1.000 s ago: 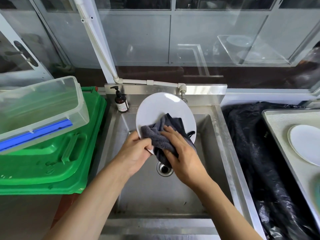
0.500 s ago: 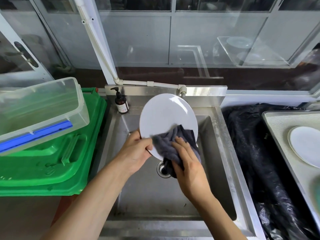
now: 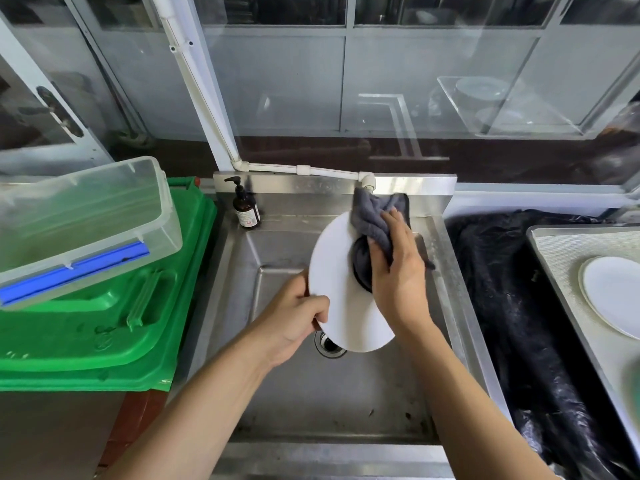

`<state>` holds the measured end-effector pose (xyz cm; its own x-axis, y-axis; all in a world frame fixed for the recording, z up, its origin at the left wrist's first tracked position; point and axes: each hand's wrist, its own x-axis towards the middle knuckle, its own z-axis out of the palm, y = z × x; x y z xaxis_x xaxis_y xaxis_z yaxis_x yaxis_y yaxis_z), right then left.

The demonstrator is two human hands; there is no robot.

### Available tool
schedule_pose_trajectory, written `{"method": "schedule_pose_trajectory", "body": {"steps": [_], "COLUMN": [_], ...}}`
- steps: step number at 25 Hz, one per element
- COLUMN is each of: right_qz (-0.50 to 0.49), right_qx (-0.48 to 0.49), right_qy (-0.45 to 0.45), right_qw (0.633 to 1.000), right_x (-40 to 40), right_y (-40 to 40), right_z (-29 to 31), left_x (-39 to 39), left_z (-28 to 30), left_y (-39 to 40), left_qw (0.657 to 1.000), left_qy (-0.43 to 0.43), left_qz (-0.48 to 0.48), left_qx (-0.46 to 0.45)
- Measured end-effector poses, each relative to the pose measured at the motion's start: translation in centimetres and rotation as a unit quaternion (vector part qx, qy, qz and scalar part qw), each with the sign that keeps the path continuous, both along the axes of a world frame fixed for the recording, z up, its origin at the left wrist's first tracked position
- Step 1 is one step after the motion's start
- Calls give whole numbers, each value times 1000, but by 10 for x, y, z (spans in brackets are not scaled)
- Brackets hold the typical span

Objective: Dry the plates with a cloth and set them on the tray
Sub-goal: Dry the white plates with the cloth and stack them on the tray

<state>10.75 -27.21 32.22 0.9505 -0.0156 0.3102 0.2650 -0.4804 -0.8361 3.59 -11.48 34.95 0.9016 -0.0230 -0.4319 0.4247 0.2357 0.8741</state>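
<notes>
Plate (image 3: 337, 289) sits tilted over the sink (image 3: 294, 393), above the drain. I judge it stiff, light, likely slick while damp and breakable, so the rim is the place to hold. Tray (image 3: 568, 258) at right already carries one plate. Left hand (image 3: 294, 320) pinches the near-left rim. Right hand (image 3: 398, 271) clutches the soft grey cloth (image 3: 372, 220), pressing it against the far edge.

Stainless steel sink (image 3: 284, 403) at centre with its drain (image 3: 328, 345), brown pump soap bottle (image 3: 246, 206) at its upper left corner, white pipe (image 3: 194, 84) running down behind, clear plastic container (image 3: 86, 216) on green lids (image 3: 114, 327) at left, black plastic sheeting (image 3: 519, 323) at right.
</notes>
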Motion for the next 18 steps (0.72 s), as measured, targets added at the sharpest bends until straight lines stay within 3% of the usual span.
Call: {"method": "schedule_pose_trajectory", "body": {"steps": [4,7,14,18], "right_qz": [156,218,209,166], "right_qx": [-30,-23,-68,-123], "right_qy": [-56,-38,10,-63], "right_qw": [986,975,975,976], "right_x": [-17,-30,-51,-65], "right_y": [28,28,-10,-15], "right_z": [10,4,-23,-31], "left_x": [3,5,18,21], "left_z": [-2,-6,2,11], "left_y": [0,10,33,28], "left_qw": [999,998,994,993], "left_qy": [2,-4,25,34], "left_qz": [34,55,101,99], "left_qx": [-19,-43,-47,-55]}}
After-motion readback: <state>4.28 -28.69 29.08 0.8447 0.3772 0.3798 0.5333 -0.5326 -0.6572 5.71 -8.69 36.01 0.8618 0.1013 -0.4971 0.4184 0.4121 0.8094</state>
